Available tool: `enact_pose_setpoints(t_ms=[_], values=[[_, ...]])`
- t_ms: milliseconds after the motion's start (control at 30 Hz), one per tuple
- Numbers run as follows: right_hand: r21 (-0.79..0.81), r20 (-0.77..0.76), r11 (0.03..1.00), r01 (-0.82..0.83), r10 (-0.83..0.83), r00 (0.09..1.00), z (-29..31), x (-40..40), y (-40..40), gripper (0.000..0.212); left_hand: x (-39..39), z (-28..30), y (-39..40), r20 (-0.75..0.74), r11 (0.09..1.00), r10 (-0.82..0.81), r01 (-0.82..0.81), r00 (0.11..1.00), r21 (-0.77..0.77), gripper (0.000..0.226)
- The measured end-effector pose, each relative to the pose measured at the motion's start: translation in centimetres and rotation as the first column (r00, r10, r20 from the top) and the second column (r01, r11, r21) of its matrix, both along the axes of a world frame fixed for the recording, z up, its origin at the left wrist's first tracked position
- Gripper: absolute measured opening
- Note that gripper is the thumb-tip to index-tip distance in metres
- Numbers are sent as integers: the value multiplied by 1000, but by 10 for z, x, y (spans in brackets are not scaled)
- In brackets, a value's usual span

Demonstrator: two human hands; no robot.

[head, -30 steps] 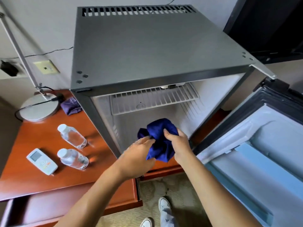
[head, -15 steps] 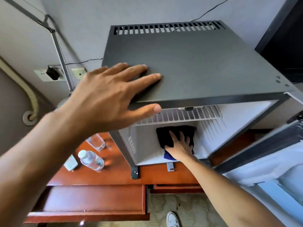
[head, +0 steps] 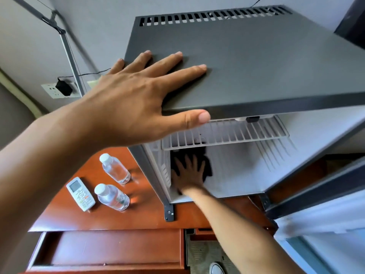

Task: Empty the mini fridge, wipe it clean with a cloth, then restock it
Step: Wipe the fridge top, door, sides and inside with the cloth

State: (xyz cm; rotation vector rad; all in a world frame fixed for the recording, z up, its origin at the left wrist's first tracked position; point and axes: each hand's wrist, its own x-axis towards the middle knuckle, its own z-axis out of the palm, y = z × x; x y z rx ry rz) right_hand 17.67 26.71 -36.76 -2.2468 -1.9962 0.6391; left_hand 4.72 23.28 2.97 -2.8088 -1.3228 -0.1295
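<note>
Two spread hands: left hand (head: 126,99) flat atop mini fridge (head: 256,62), right hand (head: 190,175) flat on cloth (head: 207,165) inside.

bare forearms, no sleeves — white sneaker (head: 217,268) toe

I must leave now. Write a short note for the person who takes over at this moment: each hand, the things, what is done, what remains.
Left hand: flat on the mini fridge top, bracing, holding nothing.
Right hand: inside, pressing the dark cloth against the interior near the left wall, below the wire shelf.
Two water bottles stand on the wooden desk beside a remote.
Done: the visible interior is empty.
Left: finish wiping, then restock the bottles.
</note>
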Motion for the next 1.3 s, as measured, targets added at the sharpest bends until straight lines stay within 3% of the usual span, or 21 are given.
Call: enact_pose_setpoints(t_ms=[100, 167, 233, 300, 400, 633, 833, 933, 1000, 1067, 1233, 1300], values=[[99, 3, 984, -150, 151, 989, -6, 1, -44, 62, -1, 0, 0, 10, 1000, -8, 8, 1000, -12, 83], [151, 93, 957, -248, 235, 967, -13, 34, -66, 60, -1, 1, 0, 8, 1000, -5, 5, 1000, -24, 84], [151, 168, 978, -147, 121, 978, -9, 77, -72, 63, -1, 2, 0, 12, 1000, -1, 1, 1000, -23, 85], [143, 212, 986, 92, -121, 970, -8, 113, -67, 67, -1, 2, -1, 19, 1000, 1, -1, 1000, -27, 86], [110, 157, 930, 350, -364, 918, -9, 138, -40, 74, -2, -1, 1, 33, 1000, 4, -4, 999, -11, 85], [-27, -58, 901, 433, -434, 899, -2, 59, 31, 72, -1, 0, 1, 17, 1000, 7, -7, 1000, 0, 86], [9, -132, 1000, 11, -10, 991, 1, -9, 8, 61, 2, 1, -1, 15, 1000, 16, -16, 1000, 4, 84], [81, -101, 996, -35, 43, 994, -1, -10, -39, 68, 2, 2, -2, 16, 1000, 20, -19, 1000, -19, 83], [183, -71, 979, -86, 101, 992, -9, -5, -79, 59, 2, 2, -2, 24, 999, 24, -23, 999, -25, 82], [171, -66, 981, -94, 107, 992, -17, -3, -101, 56, 1, 2, -1, 34, 1000, 20, -20, 999, -19, 82], [46, 25, 994, -104, 103, 994, -5, -2, -29, 69, 0, 0, 1, 39, 1000, 29, -28, 999, -14, 85], [-33, -5, 995, -89, 89, 996, -1, 5, 10, 67, 0, -1, 1, 44, 1000, 28, -27, 999, -10, 86]])
